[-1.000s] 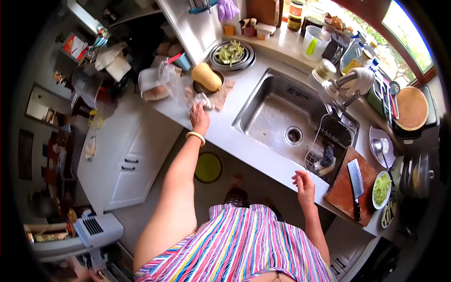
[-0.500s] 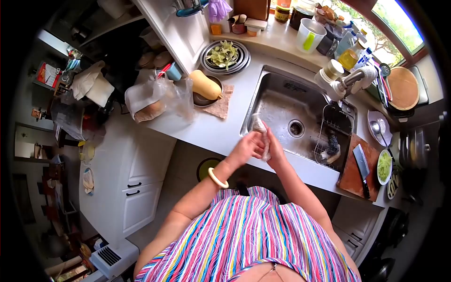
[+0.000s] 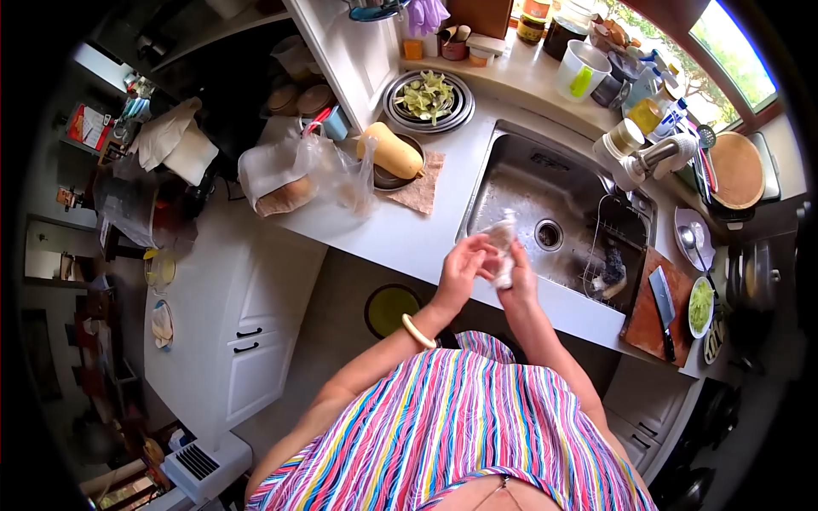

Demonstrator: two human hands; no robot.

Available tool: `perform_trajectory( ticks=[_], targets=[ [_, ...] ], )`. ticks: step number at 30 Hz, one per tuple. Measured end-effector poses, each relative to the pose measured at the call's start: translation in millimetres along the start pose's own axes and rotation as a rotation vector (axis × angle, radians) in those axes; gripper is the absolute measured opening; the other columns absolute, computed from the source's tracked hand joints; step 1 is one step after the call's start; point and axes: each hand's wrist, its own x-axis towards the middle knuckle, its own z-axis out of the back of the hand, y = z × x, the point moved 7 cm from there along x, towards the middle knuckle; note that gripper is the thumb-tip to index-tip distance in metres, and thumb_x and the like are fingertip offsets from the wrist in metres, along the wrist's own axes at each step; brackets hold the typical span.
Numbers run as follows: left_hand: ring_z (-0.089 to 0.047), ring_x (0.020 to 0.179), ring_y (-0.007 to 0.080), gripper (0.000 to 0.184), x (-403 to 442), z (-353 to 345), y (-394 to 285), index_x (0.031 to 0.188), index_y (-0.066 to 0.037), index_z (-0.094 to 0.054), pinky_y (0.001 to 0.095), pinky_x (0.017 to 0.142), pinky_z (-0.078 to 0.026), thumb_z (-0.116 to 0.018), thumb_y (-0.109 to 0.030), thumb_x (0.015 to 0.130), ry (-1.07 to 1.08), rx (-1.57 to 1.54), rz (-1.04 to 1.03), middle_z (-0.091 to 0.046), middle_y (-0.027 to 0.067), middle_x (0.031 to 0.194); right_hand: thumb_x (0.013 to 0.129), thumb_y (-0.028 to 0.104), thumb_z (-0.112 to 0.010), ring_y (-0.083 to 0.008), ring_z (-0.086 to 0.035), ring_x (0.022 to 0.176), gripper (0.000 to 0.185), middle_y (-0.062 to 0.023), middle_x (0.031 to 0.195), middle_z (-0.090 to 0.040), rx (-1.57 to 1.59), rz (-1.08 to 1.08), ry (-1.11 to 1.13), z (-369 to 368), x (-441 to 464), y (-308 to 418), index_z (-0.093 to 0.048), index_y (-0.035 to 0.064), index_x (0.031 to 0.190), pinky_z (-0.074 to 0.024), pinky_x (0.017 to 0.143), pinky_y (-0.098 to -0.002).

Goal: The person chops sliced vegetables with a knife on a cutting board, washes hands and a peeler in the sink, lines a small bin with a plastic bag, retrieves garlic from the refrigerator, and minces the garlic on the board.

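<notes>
Currently the whitish wad (image 3: 504, 247) is between the person's 2 hands, seen above the near rim of the sink (image 3: 520, 180), close to its near left corner; whether it is cloth or thin plastic is too blurred to tell. The right hand (image 3: 521, 281) appears to pinch its lower end, narrow at the thumb. The left hand (image 3: 464, 271) has half-curled fingers against or just beside it; I cannot tell if they grip. For handling it well, a firm hold at 1 end while the other hand works the folds should suit, with the wad kept inside the rim so that any drips fall in the basin.

As for edges, the counter (image 3: 409, 247) shows its surface along the front edge left of the sink, up to the brown cloth (image 3: 423, 192) under the squash (image 3: 392, 152), giving the left elbow room. On the right, the cutting board (image 3: 641, 319) meets the sink's right end, and the knife (image 3: 661, 295) lies with its handle toward the counter's front edge.
</notes>
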Motion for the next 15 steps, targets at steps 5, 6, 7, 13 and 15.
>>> perform_trajectory(
  ticks=[5, 6, 7, 13, 15],
  targets=[
    [-0.037, 0.126, 0.0316, 0.041, -10.4, 10.3, -32.4, 0.132, -0.001, -0.044, 0.0381, 0.107, -0.027, -0.043, -0.022, 0.096, -0.500, 0.745, -0.566, -0.037, 0.0203, 0.135, 0.095, 0.042, -0.045, -0.0157, -0.052, 0.105, 0.043, -0.0036, 0.114, -0.056, -0.147, -0.121, -0.056, -32.3, -17.0, -50.5, -0.053, 0.0070, 0.119, -0.0408, 0.093, -0.0285],
    [-0.043, 0.119, 0.0308, 0.038, -9.1, 18.5, -35.5, 0.126, -0.001, -0.048, 0.0369, 0.102, -0.033, -0.042, -0.023, 0.096, -0.563, 0.670, -0.528, -0.043, 0.0178, 0.129, 0.096, 0.041, -0.043, -0.0149, -0.052, 0.104, 0.041, -0.0041, 0.112, -0.057, -0.134, -0.157, 0.041, -46.7, -19.5, -54.1, -0.053, 0.0068, 0.118, -0.0406, 0.092, -0.0280],
    [-0.047, 0.112, 0.0299, 0.034, -7.2, 26.8, -34.3, 0.120, -0.001, -0.050, 0.0367, 0.097, -0.037, -0.042, -0.023, 0.096, -0.575, 0.627, -0.473, -0.047, 0.0168, 0.123, 0.097, 0.040, -0.043, -0.0142, -0.053, 0.100, 0.040, -0.0036, 0.108, -0.058, -0.232, -0.078, 0.114, -59.6, -22.7, -50.6, -0.054, 0.0066, 0.117, -0.0411, 0.090, -0.0280],
    [-0.059, 0.082, 0.0303, 0.030, -2.7, 102.7, -30.1, 0.096, -0.001, -0.060, 0.0380, 0.076, -0.046, -0.045, -0.027, 0.094, -0.590, 0.770, -0.326, -0.063, 0.0148, 0.090, 0.094, 0.032, -0.051, -0.0268, -0.055, 0.094, 0.035, -0.0128, 0.097, -0.060, -1.008, 0.051, 0.502, -79.0, 3.4, -71.4, -0.057, -0.0011, 0.103, -0.0437, 0.082, -0.0386],
    [-0.054, 0.108, 0.0355, 0.035, -1.0, 123.5, -53.5, 0.118, 0.001, -0.055, 0.0423, 0.092, -0.042, -0.054, -0.021, 0.090, -0.688, 1.152, -0.614, -0.059, 0.0193, 0.113, 0.088, 0.029, -0.059, -0.0398, -0.055, 0.100, 0.039, -0.0245, 0.107, -0.056, -1.396, 0.566, 0.431, -76.3, 19.7, -69.7, -0.057, -0.0037, 0.109, -0.0429, 0.090, -0.0431]
  ],
)
